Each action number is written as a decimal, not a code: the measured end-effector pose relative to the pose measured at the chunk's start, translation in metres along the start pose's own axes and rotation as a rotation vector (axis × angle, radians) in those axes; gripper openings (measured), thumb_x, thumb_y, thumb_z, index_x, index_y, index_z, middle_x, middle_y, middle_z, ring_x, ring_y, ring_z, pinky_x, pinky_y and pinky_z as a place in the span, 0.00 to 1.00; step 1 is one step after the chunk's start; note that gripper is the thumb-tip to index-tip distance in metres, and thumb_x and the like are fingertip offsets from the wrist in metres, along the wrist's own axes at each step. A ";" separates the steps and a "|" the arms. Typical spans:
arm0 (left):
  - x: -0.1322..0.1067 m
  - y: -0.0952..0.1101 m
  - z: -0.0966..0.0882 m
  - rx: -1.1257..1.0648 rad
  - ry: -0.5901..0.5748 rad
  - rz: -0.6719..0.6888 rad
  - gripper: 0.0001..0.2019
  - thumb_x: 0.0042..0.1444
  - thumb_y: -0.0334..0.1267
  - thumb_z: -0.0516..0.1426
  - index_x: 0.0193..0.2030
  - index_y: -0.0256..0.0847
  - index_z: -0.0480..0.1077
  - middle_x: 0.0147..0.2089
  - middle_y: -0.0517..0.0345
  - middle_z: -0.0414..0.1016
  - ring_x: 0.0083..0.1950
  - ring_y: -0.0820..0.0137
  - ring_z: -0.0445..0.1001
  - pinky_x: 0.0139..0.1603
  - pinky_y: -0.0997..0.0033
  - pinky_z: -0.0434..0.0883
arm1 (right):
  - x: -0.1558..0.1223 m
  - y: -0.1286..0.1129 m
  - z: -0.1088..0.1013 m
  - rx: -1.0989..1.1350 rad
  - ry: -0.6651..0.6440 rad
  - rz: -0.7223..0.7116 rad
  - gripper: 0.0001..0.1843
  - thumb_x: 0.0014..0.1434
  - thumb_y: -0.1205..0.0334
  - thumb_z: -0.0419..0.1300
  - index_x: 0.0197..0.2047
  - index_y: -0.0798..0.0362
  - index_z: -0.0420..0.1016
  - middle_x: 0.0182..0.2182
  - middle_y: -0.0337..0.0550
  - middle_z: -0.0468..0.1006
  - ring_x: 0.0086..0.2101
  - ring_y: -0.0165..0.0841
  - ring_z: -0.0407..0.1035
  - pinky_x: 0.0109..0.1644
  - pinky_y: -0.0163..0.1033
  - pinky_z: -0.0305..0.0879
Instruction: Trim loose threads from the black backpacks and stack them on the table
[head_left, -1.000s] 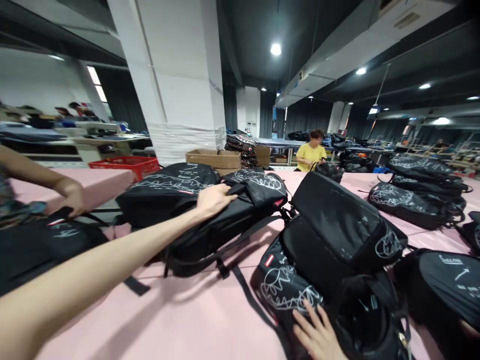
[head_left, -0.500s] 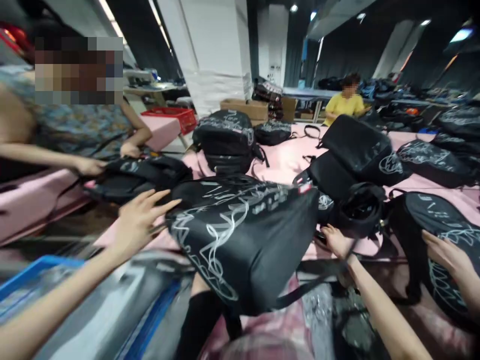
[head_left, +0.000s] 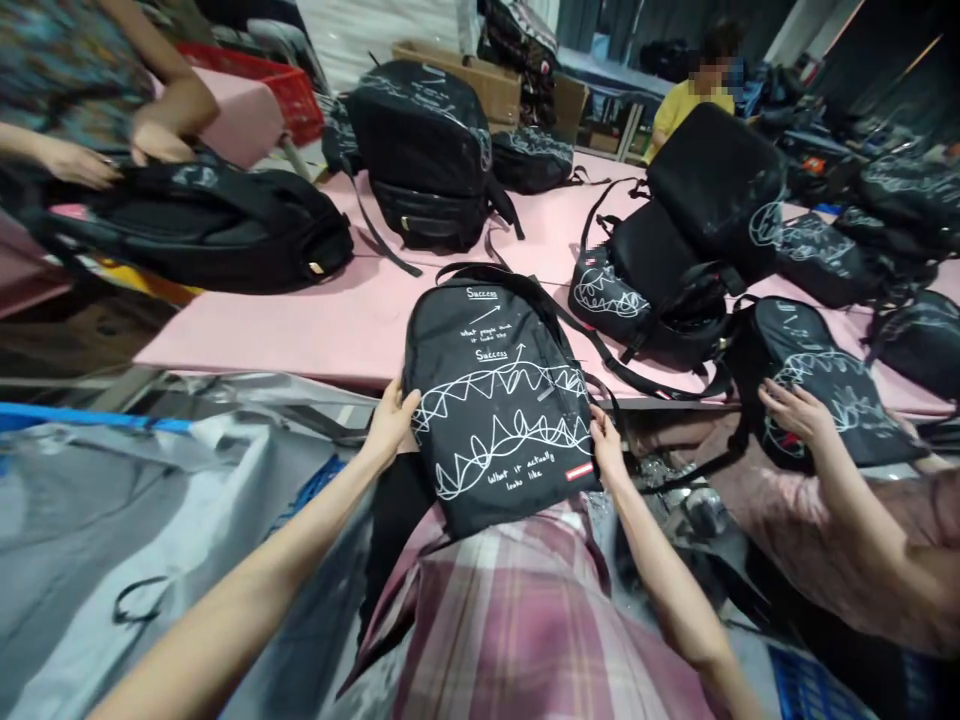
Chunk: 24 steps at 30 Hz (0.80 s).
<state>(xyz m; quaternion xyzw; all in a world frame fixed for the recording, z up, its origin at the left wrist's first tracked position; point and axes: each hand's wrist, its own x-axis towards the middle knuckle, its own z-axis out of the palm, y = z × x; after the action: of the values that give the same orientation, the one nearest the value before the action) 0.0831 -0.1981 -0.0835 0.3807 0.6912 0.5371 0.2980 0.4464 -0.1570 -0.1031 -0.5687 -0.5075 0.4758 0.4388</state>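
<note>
A black backpack with white scribbled lines and lettering faces me, tilted back against the edge of the pink-covered table. Its lower end rests at my lap, and a small red label sits near its bottom right corner. My left hand grips the left side, thumb on the front, other fingers partly hidden behind. On the opposite side my right hand holds the edge, fingers curled round it. The top handle and a strap trail over the table behind the bag.
Black backpacks stand and lie across the table. At left, a co-worker's hands work on another bag. Close on my right, a co-worker's hand rests on a printed backpack. A blue-rimmed bin stands at lower left.
The backpack has turned from slanted to upright, printed front toward me. My left hand has come in from open beside it to its side; my right has moved onto its other side. The view tilts down.
</note>
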 end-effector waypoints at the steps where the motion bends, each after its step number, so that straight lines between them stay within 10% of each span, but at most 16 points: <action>1: -0.001 0.006 0.002 -0.041 0.007 -0.025 0.25 0.52 0.39 0.54 0.58 0.39 0.60 0.56 0.49 0.69 0.55 0.66 0.69 0.57 0.64 0.65 | -0.005 -0.001 0.007 0.041 0.017 -0.017 0.26 0.53 0.49 0.53 0.52 0.54 0.68 0.51 0.47 0.71 0.50 0.38 0.64 0.56 0.47 0.58; 7: 0.011 0.031 -0.004 -0.074 0.045 -0.034 0.25 0.49 0.32 0.58 0.55 0.34 0.64 0.53 0.51 0.71 0.51 0.67 0.71 0.55 0.65 0.67 | -0.031 0.001 0.012 0.129 -0.028 0.015 0.26 0.54 0.49 0.55 0.53 0.54 0.67 0.53 0.47 0.69 0.52 0.39 0.63 0.59 0.48 0.54; 18: 0.027 0.014 -0.003 -0.046 0.067 -0.118 0.26 0.50 0.27 0.56 0.58 0.34 0.61 0.52 0.52 0.72 0.45 0.72 0.72 0.53 0.67 0.68 | -0.026 0.012 0.001 0.035 -0.109 -0.004 0.23 0.56 0.49 0.54 0.51 0.52 0.69 0.51 0.45 0.71 0.51 0.39 0.64 0.57 0.46 0.58; 24: 0.031 0.012 -0.006 -0.030 0.066 -0.120 0.25 0.50 0.28 0.57 0.57 0.35 0.62 0.50 0.53 0.73 0.46 0.70 0.72 0.54 0.63 0.68 | 0.007 -0.029 0.012 -0.391 -0.164 -0.367 0.17 0.61 0.59 0.49 0.51 0.49 0.69 0.53 0.43 0.67 0.52 0.36 0.62 0.54 0.41 0.60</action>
<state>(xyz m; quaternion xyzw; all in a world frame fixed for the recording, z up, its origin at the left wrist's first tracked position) 0.0643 -0.1730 -0.0708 0.3164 0.7142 0.5406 0.3124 0.4302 -0.1468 -0.0770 -0.5008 -0.7181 0.3260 0.3568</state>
